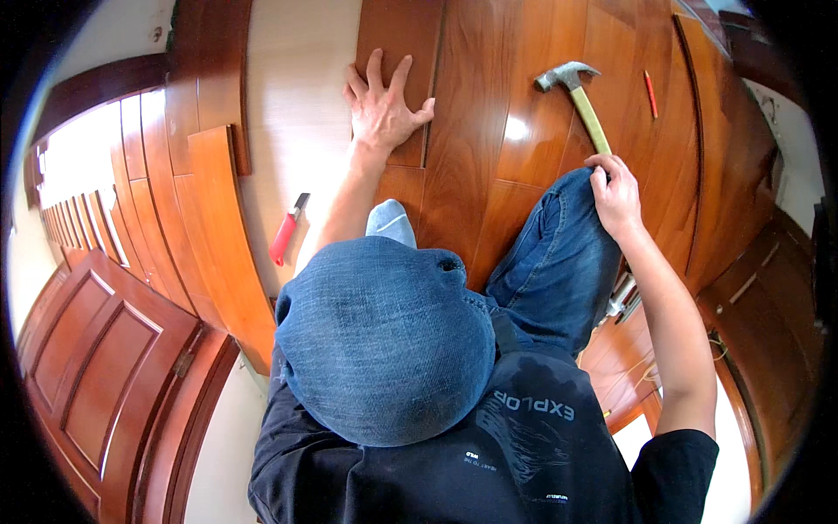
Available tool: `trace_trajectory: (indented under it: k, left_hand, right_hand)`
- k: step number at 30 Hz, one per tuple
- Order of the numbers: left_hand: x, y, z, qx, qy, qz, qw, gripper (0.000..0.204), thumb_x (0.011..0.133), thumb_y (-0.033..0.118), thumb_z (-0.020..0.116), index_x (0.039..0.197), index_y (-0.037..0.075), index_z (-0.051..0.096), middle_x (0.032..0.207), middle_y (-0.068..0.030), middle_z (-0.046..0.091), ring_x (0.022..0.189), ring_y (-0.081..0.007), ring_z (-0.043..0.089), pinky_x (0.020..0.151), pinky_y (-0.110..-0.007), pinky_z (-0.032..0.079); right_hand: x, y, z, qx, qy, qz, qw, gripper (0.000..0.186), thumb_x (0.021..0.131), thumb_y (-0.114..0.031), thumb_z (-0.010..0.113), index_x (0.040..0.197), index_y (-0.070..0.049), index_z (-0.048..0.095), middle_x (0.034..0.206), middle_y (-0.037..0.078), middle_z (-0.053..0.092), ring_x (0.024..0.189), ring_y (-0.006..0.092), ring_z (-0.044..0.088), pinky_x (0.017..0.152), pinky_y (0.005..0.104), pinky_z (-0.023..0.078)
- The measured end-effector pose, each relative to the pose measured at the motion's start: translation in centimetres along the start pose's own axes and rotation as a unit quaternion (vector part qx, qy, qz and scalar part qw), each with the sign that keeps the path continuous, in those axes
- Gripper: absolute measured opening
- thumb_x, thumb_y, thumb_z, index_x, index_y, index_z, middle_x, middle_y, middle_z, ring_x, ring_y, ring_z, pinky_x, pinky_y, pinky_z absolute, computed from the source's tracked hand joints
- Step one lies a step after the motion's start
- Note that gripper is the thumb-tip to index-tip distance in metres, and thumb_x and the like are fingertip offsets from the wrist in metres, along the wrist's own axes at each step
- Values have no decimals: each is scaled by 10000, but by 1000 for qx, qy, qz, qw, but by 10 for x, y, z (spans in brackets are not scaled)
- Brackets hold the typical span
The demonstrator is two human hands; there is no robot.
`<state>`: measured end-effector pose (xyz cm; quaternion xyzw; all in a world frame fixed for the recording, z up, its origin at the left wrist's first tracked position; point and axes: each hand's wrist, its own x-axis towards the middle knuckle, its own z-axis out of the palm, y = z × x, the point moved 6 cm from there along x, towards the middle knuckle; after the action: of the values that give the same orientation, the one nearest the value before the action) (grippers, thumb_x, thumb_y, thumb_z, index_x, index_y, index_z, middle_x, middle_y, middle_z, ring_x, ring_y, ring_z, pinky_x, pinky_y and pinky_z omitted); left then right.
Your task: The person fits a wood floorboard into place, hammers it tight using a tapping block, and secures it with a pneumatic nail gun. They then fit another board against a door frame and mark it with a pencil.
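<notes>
Knees: bent legs in blue jeans fill the near middle, above a black shirt; the person crouches on the wooden floor (489, 113).
Right hand: the right hand (615, 194) is closed around the lower end of the hammer's yellow handle, resting at the right knee.
Hammer: the hammer (578, 100) lies slanted up and left from that grip, its grey claw head over the glossy floor planks.
Left hand: the left hand (381, 106) is open, fingers spread, pressed flat on a reddish floor plank (397, 52) at the edge of the pale bare underlay (297, 113).
Utility knife: a red utility knife (286, 230) lies on the underlay, well apart to the left.
Pencil: a red pencil (650, 93) lies on the planks beyond the hammer.
Spare planks: spare planks (214, 218) lie in a stack at far left.
Risk: the spread fingers sit near the plank's seam; a swing landing short could hit them, or the steel head could dent the finish.
</notes>
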<state>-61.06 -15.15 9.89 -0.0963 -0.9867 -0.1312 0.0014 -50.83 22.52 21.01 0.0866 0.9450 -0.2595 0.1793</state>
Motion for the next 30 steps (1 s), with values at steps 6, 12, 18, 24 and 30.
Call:
trace_trajectory:
  k: [6,12,18,24,30]
  left_hand:
    - [1,0,0,1,-35,-8,999,849,836,644,733,1569,305,472,1672,-181,280,1484,-582,234,1183,-713,287]
    - [-16,-67,-34,-73,-11,-27,997,574,1032,447,608,1496,114,540,1589,-170,471,1441,-340,482,1225,-535,304]
    - [-77,-157,-36,-17,50,-67,996,461,1026,343,611,1440,139,613,1565,-140,523,1454,-324,478,1218,-520,307]
    - [-98,-163,-43,-20,65,-32,997,450,1003,267,601,1437,152,628,1595,-103,510,1494,-257,457,1268,-481,283]
    - [-90,-158,-45,-63,77,5,995,423,981,177,606,1402,161,648,1536,-98,575,1469,-247,495,1255,-483,314]
  right_hand:
    - [-3,3,1,4,10,1,1000,307,970,-183,528,1102,9,727,1170,210,708,1143,395,666,1043,432,509]
    - [-3,0,0,4,-3,17,1000,304,987,-183,519,1104,9,724,1167,219,710,1132,405,669,1028,442,511]
    - [9,-28,4,-132,-91,-81,984,260,989,-162,570,1149,-7,704,1194,206,706,1169,398,653,1051,456,503]
    - [84,-153,42,-262,-113,-511,811,404,938,-159,672,1305,4,627,1552,177,530,1454,362,477,1216,503,366]
    - [134,-254,212,-229,-92,-573,781,577,1047,-401,544,1578,-188,469,1674,41,406,1550,250,348,1296,472,235]
